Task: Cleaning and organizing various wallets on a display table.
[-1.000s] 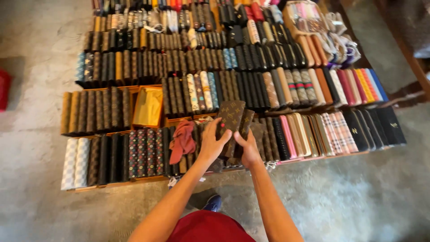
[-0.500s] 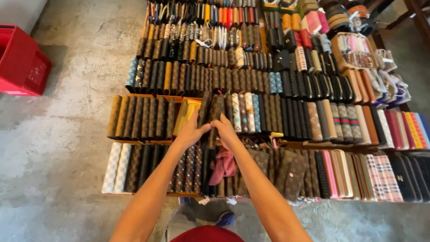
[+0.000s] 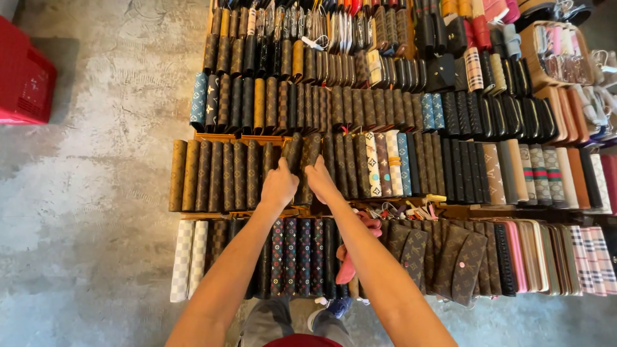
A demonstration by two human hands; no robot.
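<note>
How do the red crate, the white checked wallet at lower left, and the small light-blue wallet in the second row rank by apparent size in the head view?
1. red crate, though cut off by the frame
2. white checked wallet
3. light-blue wallet

The wallets' gap is partly nearness to the camera.

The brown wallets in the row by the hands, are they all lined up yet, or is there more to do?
Mostly lined up: the brown wallets to the left stand on edge, side by side. In hand: the left hand and right hand are pressing two dark wallets into that row. Left: those two stick up higher than their neighbours, and pink wallets lie loose below.
</note>
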